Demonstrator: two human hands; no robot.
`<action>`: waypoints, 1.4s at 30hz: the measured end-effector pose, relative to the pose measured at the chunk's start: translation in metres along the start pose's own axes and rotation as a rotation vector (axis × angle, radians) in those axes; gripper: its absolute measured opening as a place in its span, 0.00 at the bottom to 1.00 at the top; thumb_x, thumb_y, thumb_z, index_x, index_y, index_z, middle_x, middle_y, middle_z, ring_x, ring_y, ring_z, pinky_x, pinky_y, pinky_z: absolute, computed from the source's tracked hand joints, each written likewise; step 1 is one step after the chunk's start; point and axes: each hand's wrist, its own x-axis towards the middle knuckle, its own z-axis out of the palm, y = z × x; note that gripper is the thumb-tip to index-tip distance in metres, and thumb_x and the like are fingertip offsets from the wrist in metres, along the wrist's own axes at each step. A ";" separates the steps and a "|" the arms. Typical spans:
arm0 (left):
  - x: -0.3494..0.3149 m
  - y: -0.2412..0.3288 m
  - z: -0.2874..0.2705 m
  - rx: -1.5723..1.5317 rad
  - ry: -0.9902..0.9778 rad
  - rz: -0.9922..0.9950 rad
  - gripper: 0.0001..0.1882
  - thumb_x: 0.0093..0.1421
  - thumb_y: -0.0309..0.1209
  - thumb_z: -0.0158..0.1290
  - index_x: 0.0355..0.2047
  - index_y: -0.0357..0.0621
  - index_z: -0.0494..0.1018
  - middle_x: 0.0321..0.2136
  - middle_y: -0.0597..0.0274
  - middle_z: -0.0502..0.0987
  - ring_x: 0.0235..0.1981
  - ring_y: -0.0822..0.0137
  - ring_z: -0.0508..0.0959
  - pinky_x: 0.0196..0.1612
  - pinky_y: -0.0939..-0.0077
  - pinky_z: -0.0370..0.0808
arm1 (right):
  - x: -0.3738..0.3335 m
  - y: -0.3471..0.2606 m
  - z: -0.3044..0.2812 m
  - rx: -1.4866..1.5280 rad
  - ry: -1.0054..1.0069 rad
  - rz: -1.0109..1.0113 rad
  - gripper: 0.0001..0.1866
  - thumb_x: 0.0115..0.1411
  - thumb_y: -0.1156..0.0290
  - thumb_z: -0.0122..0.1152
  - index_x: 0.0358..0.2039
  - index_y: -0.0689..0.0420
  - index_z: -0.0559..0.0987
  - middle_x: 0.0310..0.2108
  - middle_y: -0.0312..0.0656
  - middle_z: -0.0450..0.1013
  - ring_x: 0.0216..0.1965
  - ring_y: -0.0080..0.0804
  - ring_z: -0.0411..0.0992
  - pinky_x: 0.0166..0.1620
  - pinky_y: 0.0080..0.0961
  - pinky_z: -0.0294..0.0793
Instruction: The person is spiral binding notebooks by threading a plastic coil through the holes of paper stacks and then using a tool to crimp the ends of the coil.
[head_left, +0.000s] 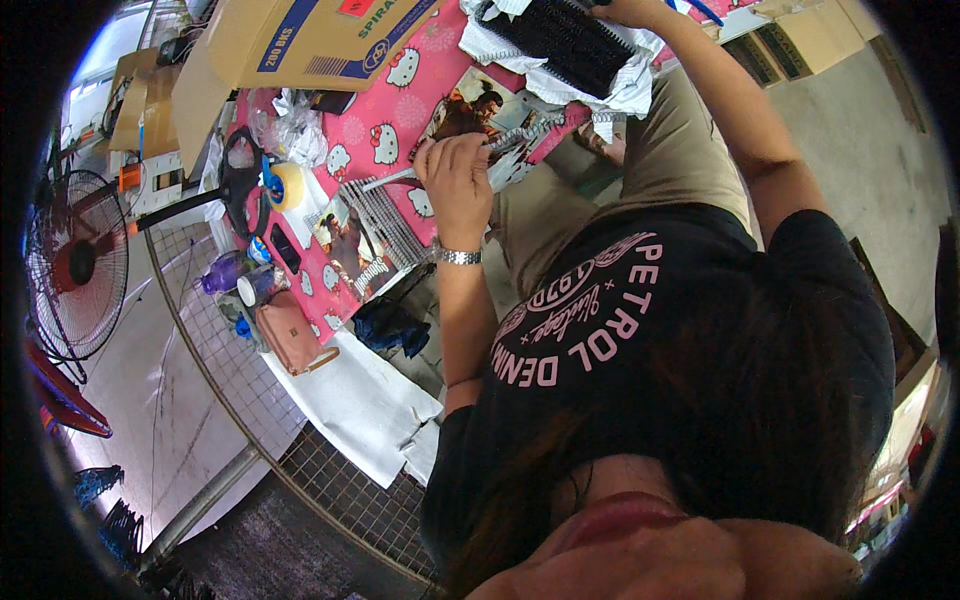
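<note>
Spiral-bound picture booklet (478,112), far on the pink table (385,120): light, floppy, likely best held by its coil edge; left hand (458,178) clenched on it, right hand (628,10) grip unclear.

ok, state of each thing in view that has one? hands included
left hand: closed around a silver wire spiral binding, held over the printed booklet.
right hand: at the top edge on the black comb-like block; grip unclear.
brown cardboard box: on its side on the pink patterned tablecloth.
yellow tape roll: standing on edge.
pink zipped pouch: shut.
standing fan: whether it spins, cannot tell.
</note>
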 end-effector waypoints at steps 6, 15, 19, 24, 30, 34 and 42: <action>-0.011 0.010 -0.001 0.299 0.120 -0.184 0.15 0.52 0.41 0.60 0.35 0.47 0.74 0.45 0.63 0.72 0.56 0.53 0.62 0.59 0.47 0.50 | -0.013 -0.110 -0.082 0.572 -0.137 -0.133 0.21 0.43 0.62 0.68 0.35 0.63 0.76 0.29 0.51 0.76 0.32 0.46 0.75 0.36 0.36 0.73; -0.017 0.002 0.003 0.161 0.116 -0.139 0.18 0.46 0.41 0.64 0.32 0.45 0.74 0.40 0.59 0.69 0.50 0.53 0.64 0.56 0.47 0.51 | -0.015 -0.170 -0.038 1.070 -0.839 -0.515 0.27 0.42 0.67 0.66 0.45 0.64 0.77 0.42 0.48 0.74 0.47 0.38 0.71 0.53 0.30 0.67; -0.019 0.003 0.002 0.155 0.131 -0.124 0.19 0.46 0.42 0.65 0.32 0.44 0.73 0.40 0.57 0.69 0.50 0.52 0.64 0.55 0.47 0.53 | -0.016 -0.179 -0.051 1.424 -1.021 -0.480 0.27 0.43 0.68 0.64 0.45 0.65 0.77 0.42 0.46 0.74 0.47 0.34 0.69 0.53 0.28 0.65; -0.022 0.001 0.001 0.113 0.109 -0.129 0.22 0.46 0.43 0.64 0.35 0.43 0.72 0.41 0.57 0.69 0.51 0.51 0.64 0.56 0.43 0.49 | -0.016 -0.181 -0.053 1.548 -1.065 -0.438 0.27 0.43 0.65 0.63 0.44 0.66 0.77 0.43 0.45 0.73 0.48 0.33 0.69 0.52 0.27 0.66; -0.019 0.000 -0.001 0.092 0.119 -0.112 0.26 0.45 0.42 0.66 0.38 0.40 0.70 0.42 0.53 0.70 0.49 0.50 0.64 0.55 0.54 0.56 | -0.010 -0.182 -0.047 1.261 -0.943 -0.584 0.27 0.41 0.66 0.65 0.43 0.65 0.76 0.44 0.44 0.72 0.47 0.35 0.69 0.53 0.29 0.64; -0.024 -0.006 0.001 0.089 0.130 -0.084 0.29 0.44 0.42 0.67 0.41 0.39 0.68 0.43 0.50 0.69 0.50 0.49 0.64 0.55 0.53 0.56 | -0.012 -0.184 -0.054 1.307 -1.034 -0.526 0.25 0.42 0.71 0.63 0.44 0.65 0.76 0.46 0.43 0.71 0.48 0.33 0.67 0.54 0.29 0.63; -0.020 0.000 -0.004 0.087 0.095 -0.112 0.31 0.43 0.41 0.67 0.42 0.37 0.67 0.43 0.48 0.70 0.49 0.48 0.65 0.55 0.52 0.56 | -0.011 -0.192 -0.056 1.191 -0.982 -0.591 0.26 0.39 0.66 0.68 0.41 0.64 0.77 0.39 0.46 0.72 0.43 0.35 0.70 0.47 0.29 0.68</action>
